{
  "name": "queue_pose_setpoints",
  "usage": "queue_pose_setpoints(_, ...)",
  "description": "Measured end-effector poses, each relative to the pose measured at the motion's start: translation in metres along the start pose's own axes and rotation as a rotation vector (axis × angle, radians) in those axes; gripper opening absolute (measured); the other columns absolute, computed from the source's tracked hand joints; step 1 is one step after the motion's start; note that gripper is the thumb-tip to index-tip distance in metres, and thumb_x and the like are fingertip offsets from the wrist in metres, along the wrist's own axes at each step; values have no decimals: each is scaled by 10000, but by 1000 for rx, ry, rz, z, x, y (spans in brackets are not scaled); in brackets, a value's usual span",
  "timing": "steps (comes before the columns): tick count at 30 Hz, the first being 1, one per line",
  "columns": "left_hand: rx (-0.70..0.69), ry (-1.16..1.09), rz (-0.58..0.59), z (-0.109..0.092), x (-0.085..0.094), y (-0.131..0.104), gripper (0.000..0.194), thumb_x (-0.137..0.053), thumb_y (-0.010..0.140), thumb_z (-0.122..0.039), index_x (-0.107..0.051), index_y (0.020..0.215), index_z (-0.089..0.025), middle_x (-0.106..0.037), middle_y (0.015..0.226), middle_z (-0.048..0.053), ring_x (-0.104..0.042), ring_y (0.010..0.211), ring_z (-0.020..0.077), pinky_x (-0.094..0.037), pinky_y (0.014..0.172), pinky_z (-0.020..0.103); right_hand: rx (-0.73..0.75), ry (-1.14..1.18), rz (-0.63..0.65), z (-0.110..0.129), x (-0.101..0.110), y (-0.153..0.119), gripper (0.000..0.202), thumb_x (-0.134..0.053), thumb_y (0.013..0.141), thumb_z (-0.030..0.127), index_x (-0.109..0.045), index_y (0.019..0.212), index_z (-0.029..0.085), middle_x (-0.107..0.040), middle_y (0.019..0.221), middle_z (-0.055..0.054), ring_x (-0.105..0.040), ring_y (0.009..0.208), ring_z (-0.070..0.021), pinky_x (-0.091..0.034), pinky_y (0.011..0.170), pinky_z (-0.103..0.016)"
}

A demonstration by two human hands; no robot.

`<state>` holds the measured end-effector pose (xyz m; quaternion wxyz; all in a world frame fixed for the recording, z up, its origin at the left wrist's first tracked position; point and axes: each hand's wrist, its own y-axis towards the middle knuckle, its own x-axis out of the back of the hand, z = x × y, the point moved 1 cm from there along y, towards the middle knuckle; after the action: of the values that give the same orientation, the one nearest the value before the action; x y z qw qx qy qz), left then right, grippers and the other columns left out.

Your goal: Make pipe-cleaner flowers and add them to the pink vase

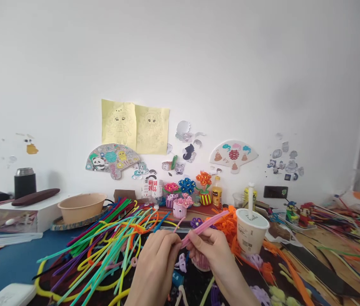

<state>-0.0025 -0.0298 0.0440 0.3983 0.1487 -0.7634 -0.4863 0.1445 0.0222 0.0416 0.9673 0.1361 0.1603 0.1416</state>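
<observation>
A bundle of pink pipe cleaners (210, 222) slants up to the right between my hands. My left hand (158, 259) pinches its lower end, and a thin pink stem pokes up beside those fingers. Thumb and fingers of my right hand (213, 255) close around the bundle a little further along. Below the right fingers sits a round pink striped piece (201, 262), partly hidden. A small lilac pipe cleaner shape (182, 262) lies between the wrists, with a blue cylinder (176, 278) just under it.
Loose coloured pipe cleaners (103, 255) spread over the table's left side. A lidded paper cup (252, 238) with a straw stands right of my right hand. Behind are small pipe cleaner flower pots (180, 209), a yellow bottle (217, 193) and, left, a beige bowl (81, 209).
</observation>
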Motion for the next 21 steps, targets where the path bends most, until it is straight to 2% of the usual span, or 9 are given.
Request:
queue_pose_setpoints(5, -22, -100, 18, -1, 1, 1, 137, -434, 926, -121, -511, 886, -227, -591, 829, -9, -564, 758, 120, -433, 703, 215, -32, 12, 40, -2, 2, 2, 459, -806, 581, 542, -711, 587, 93, -619, 442, -36, -516, 343, -88, -390, 348, -187)
queue_pose_setpoints(11, -15, -143, 24, -2, 4, 2, 151, -437, 923, -119, -526, 864, -227, -589, 820, -14, -572, 752, 106, -438, 698, 190, -65, 39, 54, -1, 3, 0, 432, -822, 586, 503, -703, 568, 87, -628, 446, -42, -494, 326, -68, -365, 337, -171)
queue_pose_setpoints(16, 82, -118, 23, 4, 6, 4, 96, -491, 908, -168, -555, 859, -221, -627, 817, -5, -599, 736, 122, -452, 678, 199, -47, 86, -6, 2, 0, -1, 419, -835, 570, 494, -697, 550, 99, -637, 461, -27, -496, 334, -39, -378, 361, -139)
queue_pose_setpoints(21, 159, -198, 132, 2, 5, 7, 132, -503, 908, -267, -577, 815, -209, -634, 731, -19, -606, 645, 113, -463, 595, 186, -7, 145, -80, 5, -5, -3, 388, -852, 560, 462, -718, 569, 98, -649, 487, -26, -526, 378, -32, -375, 376, -108)
